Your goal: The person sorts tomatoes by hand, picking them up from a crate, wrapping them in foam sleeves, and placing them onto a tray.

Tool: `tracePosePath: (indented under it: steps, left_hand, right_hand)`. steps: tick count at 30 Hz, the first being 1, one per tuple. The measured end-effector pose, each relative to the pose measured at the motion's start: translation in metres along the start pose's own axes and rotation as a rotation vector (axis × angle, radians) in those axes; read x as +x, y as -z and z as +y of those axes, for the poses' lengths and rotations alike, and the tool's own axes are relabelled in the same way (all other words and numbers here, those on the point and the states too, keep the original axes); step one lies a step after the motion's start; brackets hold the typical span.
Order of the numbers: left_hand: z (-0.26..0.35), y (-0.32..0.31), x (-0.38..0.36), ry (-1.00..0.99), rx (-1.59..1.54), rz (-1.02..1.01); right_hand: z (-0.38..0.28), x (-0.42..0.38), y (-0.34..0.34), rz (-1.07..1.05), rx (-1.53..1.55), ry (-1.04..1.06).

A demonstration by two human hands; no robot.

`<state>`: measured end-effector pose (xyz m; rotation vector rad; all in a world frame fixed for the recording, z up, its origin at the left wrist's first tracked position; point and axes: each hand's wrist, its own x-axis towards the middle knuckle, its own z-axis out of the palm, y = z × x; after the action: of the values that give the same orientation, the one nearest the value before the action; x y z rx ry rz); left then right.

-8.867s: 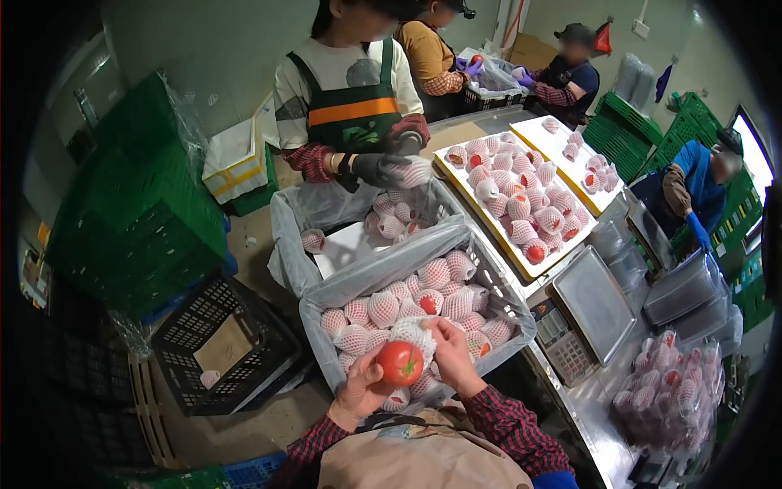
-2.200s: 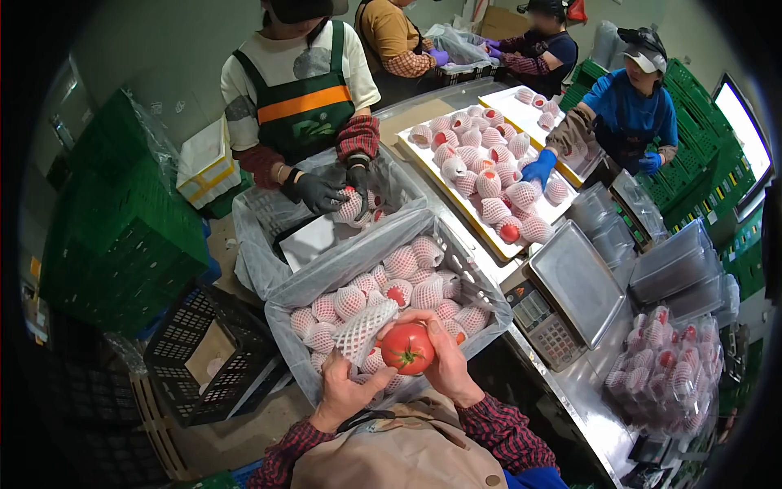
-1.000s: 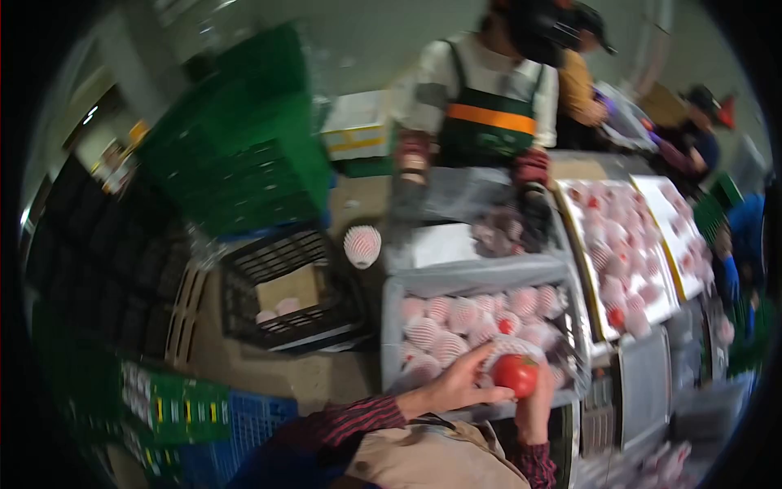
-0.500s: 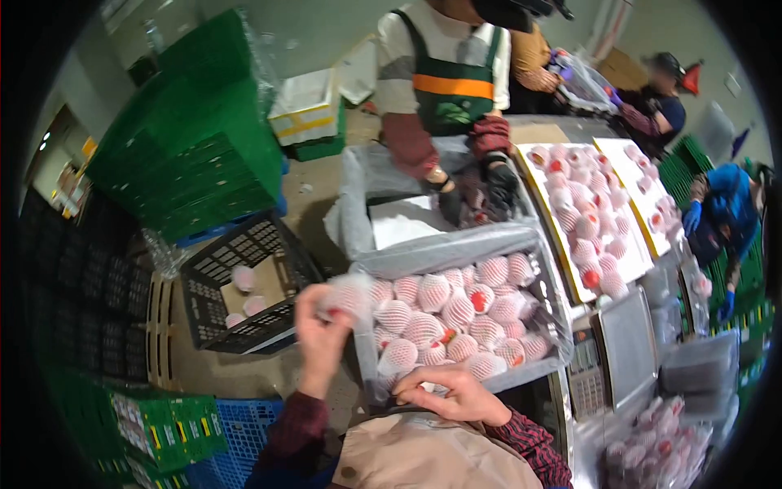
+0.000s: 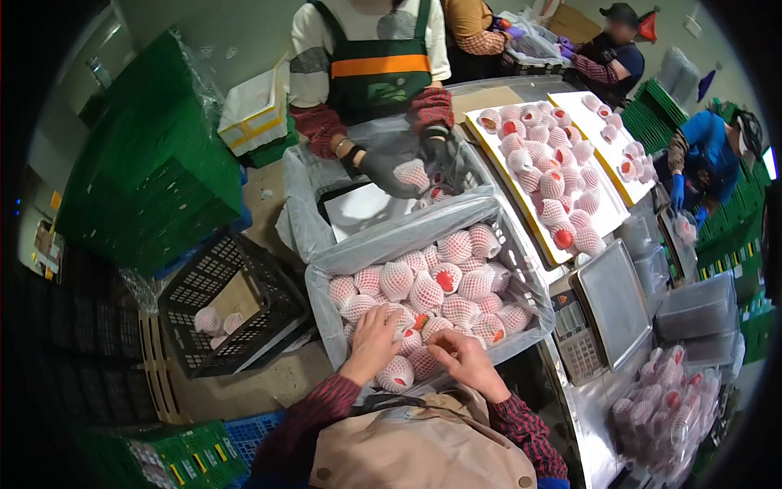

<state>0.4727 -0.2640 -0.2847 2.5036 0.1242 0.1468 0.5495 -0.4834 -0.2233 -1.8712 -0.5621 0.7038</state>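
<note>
Fruits in white foam nets (image 5: 426, 291), with red skin showing in places, fill a plastic-lined crate (image 5: 521, 346) at my front. My left hand (image 5: 371, 342) rests on the netted fruits at the crate's near left, fingers stretched forward and touching them. Beside it, over the near middle of the fruits, my right hand (image 5: 468, 363) has its fingers curled in and thumb and forefinger close together. Whatever lies between those fingers is hidden.
A black crate (image 5: 236, 297) with a few netted fruits stands left. Opposite, a co-worker's gloved hand (image 5: 395, 175) holds a netted fruit above another lined crate (image 5: 305, 183). Right are a fruit-filled white tray (image 5: 599, 210), a scale (image 5: 615, 301) and bagged fruits (image 5: 668, 407).
My left hand has moved right, from beside the crate onto the fruits; the fruit it held is no longer clearly in its grasp. My right hand has moved forward from the crate's near rim.
</note>
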Motion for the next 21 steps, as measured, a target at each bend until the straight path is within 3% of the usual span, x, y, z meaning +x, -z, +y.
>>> tracePosePath:
  steps: [1, 5, 8, 9, 11, 12, 15, 18, 21]
  left_hand:
    - [0.004, -0.008, 0.005, -0.085, 0.32, -0.028]
    - [-0.004, -0.022, 0.016, -0.042, 0.476, -0.195]
    - [-0.01, -0.003, 0.018, -0.075, 0.147, -0.075]
    - [-0.008, 0.003, 0.019, -0.089, 0.154, -0.091]
    - [0.016, 0.029, 0.025, -0.014, -0.167, -0.156]
    - [0.029, 0.04, 0.024, -0.018, -0.165, -0.16]
    - [0.051, 0.051, 0.015, -0.135, -0.334, -0.201]
    - [0.058, 0.045, 0.0, 0.124, -1.091, -0.193]
    - [0.065, 0.047, -0.003, 0.155, -1.313, -0.159]
  right_hand:
    - [0.0, -0.001, 0.001, -0.015, -0.04, 0.007]
    - [0.007, -0.011, 0.007, 0.023, -0.027, -0.037]
    - [0.022, -0.015, 0.007, 0.085, 0.044, -0.063]
    - [0.024, -0.016, 0.005, 0.101, 0.058, -0.069]
    - [0.012, -0.008, 0.0, 0.178, 0.22, -0.111]
    - [0.011, -0.001, -0.008, 0.271, 0.218, 0.06]
    - [-0.004, 0.01, -0.015, 0.292, 0.252, 0.096]
    - [0.006, 0.016, -0.023, 0.363, 0.368, 0.104]
    - [-0.015, 0.012, -0.022, 0.406, 0.518, 0.074]
